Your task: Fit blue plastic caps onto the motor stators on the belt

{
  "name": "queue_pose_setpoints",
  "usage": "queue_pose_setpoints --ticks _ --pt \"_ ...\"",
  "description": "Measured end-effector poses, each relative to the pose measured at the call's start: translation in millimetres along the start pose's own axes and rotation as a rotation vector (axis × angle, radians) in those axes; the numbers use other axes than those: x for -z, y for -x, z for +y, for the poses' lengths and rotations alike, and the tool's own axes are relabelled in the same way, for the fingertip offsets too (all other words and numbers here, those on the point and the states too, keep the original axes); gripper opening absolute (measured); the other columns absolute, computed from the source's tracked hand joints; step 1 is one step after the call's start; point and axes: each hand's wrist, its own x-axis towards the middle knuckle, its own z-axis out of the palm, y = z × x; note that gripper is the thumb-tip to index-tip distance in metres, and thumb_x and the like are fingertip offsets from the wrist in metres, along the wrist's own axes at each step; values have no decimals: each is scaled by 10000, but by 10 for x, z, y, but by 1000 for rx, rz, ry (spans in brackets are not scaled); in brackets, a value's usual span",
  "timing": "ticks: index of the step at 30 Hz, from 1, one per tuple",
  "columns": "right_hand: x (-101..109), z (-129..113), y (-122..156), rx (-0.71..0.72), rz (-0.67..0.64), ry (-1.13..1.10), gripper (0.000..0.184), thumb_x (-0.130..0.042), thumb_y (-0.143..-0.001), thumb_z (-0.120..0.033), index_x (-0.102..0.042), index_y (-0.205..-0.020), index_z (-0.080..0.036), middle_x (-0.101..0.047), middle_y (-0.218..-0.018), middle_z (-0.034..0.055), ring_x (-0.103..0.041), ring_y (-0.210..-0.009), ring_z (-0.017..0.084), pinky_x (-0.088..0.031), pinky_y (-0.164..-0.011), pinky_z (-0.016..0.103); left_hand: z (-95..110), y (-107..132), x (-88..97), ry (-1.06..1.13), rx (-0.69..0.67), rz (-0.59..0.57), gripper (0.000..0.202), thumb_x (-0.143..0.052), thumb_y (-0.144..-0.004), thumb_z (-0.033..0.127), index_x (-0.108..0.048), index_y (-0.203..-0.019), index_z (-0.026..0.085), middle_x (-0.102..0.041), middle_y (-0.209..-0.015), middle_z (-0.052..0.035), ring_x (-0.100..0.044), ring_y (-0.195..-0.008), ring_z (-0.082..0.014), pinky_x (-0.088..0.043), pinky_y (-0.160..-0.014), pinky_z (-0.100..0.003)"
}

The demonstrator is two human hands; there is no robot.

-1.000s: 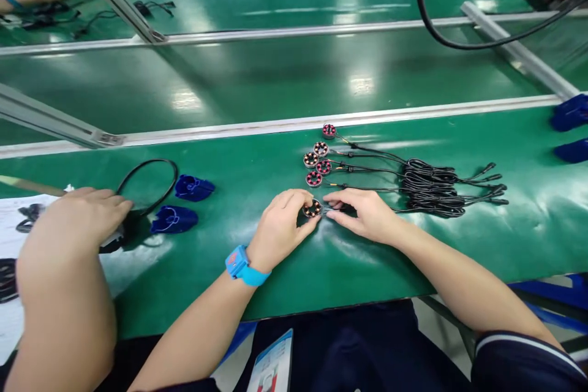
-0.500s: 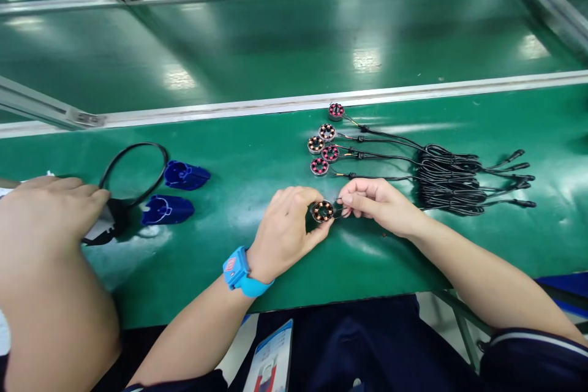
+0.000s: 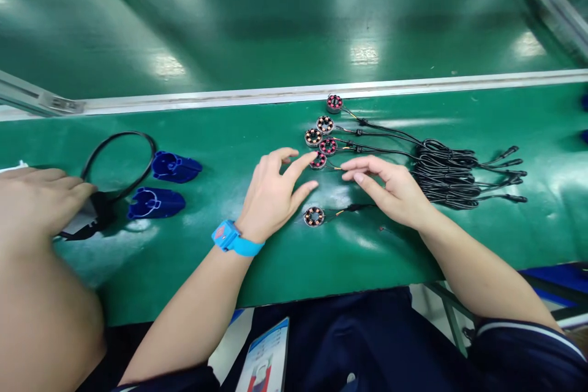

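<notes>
A ring-shaped motor stator [image 3: 314, 216] with copper windings lies on the green bench, its black cable running right beneath my right hand. My left hand [image 3: 271, 196], wearing a blue wrist strap [image 3: 236, 240], is open with thumb and forefinger apart. Its forefinger tip reaches the edge of a stator with red windings [image 3: 318, 160]; whether it touches cannot be seen. My right hand [image 3: 390, 187] is open too, fingertips beside that stator's thin wires. Several more stators [image 3: 325, 125] lie just beyond, red or copper wound. Their cables lead to coiled black bundles [image 3: 445, 174] at the right.
At the left, another person's hand [image 3: 41, 202] rests on a black and grey device with a black cable loop [image 3: 120, 135]. Two blue plastic shells [image 3: 158, 203] lie beside it. A metal rail [image 3: 206, 97] runs along the bench's back edge.
My hands have let go of the copper-wound stator and its wires, which now lie on the bench. Both hands have opened and moved away from it, towards the red-wound stator.
</notes>
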Motion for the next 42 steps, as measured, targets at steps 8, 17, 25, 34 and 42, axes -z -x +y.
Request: queue_pose_setpoints --ticks 8,17,25,34,42 --pt "-74 -49 -211 189 -71 415 438 -726 -852 -222 -594 -1269 -199 -647 -1281 88 -591 -1192 274 -476 -1034 473 -58 -46 -102 0 8 -16 286 -620 -931 393 -612 -1134 192 -512 -1366 -155 -535 -1171 -308 -464 -971 -470" --pt "-221 79 -263 146 -134 282 416 -728 -826 -169 -609 -1225 -194 -685 -1118 58 -658 -928 192 -535 -849 340 -4 26 -58 160 -35 1 318 -704 -845 216 -498 -1087 211 -688 -1062 -27 -646 -962 -201 -489 -861 -331" --pt "-120 6 -259 -65 -225 -37 126 -666 -875 -283 -704 -934 -178 -661 -797 -6 -546 -664 99 -439 -638 234 -4 28 47 98 -160 26 302 -684 -875 228 -505 -1118 222 -710 -1084 -14 -649 -998 -195 -436 -923 -364" --pt "-144 -33 -280 -255 -203 -319 220 -609 -907 -361 -694 -910 -158 -713 -795 26 -656 -738 135 -489 -711 256 6 24 96 164 -156 -102 264 -661 -912 317 -545 -1135 235 -706 -1118 -25 -625 -1016 -215 -424 -918 -383" --pt "-103 -59 -225 0 -200 126 283 -481 -989 -239 -665 -1203 -210 -752 -922 -4 -666 -893 164 -445 -925 339 -60 -5 200 288 -136 -345 208 -538 -988 425 -623 -1054 248 -684 -1152 -18 -588 -1131 -206 -418 -994 -365"
